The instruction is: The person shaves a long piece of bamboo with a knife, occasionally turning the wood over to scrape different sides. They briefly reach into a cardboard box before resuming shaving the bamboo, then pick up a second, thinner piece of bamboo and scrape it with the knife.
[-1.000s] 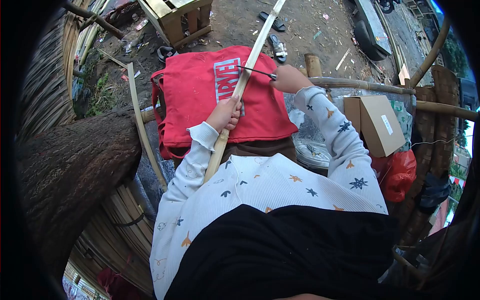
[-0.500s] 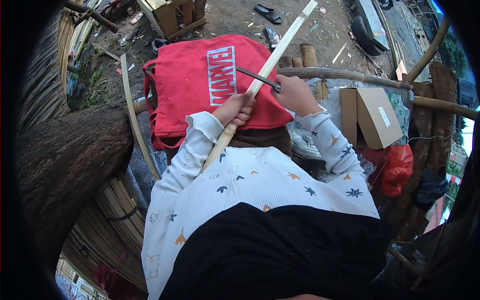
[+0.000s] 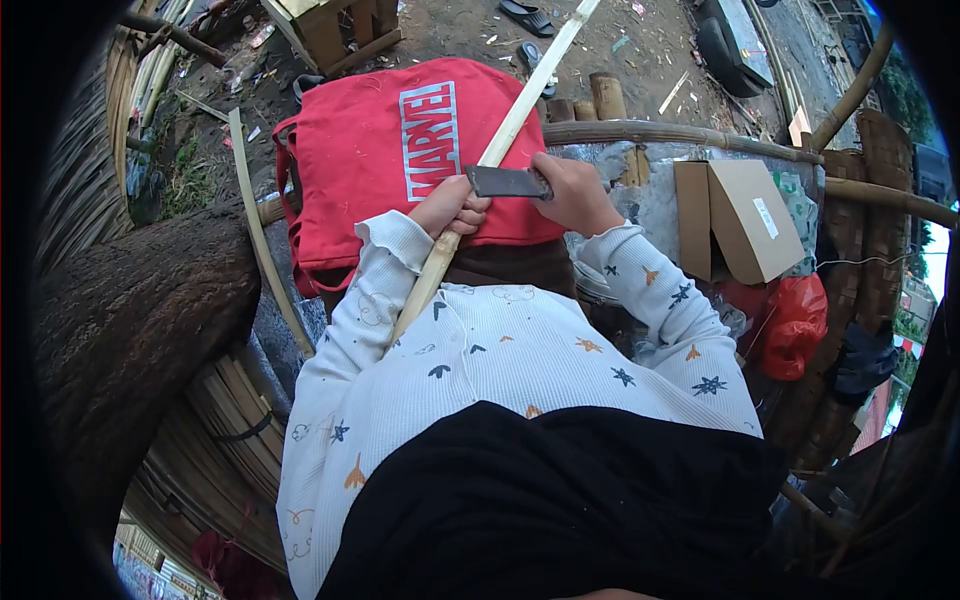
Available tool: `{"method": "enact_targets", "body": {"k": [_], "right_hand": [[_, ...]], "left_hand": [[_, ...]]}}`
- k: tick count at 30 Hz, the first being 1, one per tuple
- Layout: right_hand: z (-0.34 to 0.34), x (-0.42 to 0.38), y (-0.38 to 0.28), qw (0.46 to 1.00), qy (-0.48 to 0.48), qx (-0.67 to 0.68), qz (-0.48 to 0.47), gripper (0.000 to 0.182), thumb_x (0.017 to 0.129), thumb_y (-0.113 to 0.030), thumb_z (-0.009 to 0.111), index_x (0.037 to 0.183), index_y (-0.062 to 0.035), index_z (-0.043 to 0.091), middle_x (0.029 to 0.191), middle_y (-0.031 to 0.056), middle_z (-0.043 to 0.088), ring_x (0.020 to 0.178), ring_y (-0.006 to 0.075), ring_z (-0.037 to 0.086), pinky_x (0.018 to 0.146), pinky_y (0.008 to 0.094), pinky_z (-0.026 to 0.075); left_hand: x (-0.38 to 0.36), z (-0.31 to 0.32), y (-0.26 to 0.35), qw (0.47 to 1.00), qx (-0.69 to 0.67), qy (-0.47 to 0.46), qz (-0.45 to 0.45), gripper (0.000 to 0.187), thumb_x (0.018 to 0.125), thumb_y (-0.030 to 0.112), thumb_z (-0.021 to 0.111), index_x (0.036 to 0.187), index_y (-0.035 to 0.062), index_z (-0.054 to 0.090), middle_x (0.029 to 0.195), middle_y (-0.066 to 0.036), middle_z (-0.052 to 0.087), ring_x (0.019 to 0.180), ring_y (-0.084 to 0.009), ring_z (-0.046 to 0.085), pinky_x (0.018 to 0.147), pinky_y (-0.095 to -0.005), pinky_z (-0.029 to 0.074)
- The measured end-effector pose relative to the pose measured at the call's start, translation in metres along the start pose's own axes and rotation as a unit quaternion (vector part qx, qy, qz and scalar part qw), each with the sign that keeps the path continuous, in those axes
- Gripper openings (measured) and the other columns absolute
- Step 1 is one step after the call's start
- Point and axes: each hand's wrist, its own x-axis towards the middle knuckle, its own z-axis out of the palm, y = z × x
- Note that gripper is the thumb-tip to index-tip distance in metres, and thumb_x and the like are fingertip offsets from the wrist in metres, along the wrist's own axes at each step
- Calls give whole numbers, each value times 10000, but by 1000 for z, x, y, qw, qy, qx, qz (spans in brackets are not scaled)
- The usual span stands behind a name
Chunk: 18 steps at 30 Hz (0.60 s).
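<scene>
A long pale bamboo strip [image 3: 520, 105] runs diagonally from the top of the view down to the white shirt. My left hand [image 3: 452, 208] is wrapped round it near its middle. My right hand [image 3: 576, 193] grips the handle of a knife [image 3: 505, 182], whose broad dark blade lies across the strip just above my left hand, its flat side facing up. Beneath the strip and the blade, a red bag [image 3: 350, 150] with a white-lettered patch is spread over the lap.
An open cardboard box [image 3: 755, 222] and a red plastic bag [image 3: 796, 325] are on the right. Another strip [image 3: 258, 225] leans at the left beside a thick dark trunk [image 3: 150, 310]. A bamboo pole [image 3: 690, 136] crosses beyond the lap. Sandals [image 3: 527, 18] lie on the ground.
The knife has come down along the strip toward my left hand, and its blade has turned from edge-on to flat. Both hands and the strip have shifted slightly left in view.
</scene>
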Motion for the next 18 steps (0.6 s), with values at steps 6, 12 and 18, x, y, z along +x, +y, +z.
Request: {"method": "enact_targets", "body": {"k": [6,12,18], "right_hand": [[9,6,23,985,-85,-110,103,206,741,-175,617,861,-51,504,687,151,593,649,323,611,566,424,474],[20,3,38,983,-55,-150,91,158,733,-177,614,803,-70,520,620,98,577,597,279,616,536,388,486],[14,1,27,995,-11,-91,-26,194,769,-236,600,826,-64,531,647,144,618,646,310,642,569,399,512]], "left_hand": [[7,-5,5,999,3,-26,-18,322,955,390,382,747,145,382,540,95,281,401,2,238,325,-164,188],[6,-1,-1,999,-8,11,-35,350,958,411,369,744,135,383,528,91,273,385,-4,210,320,-171,171],[6,-5,1,1000,2,-15,-21,352,955,419,374,735,145,378,535,97,249,391,-8,200,317,-175,163]]}}
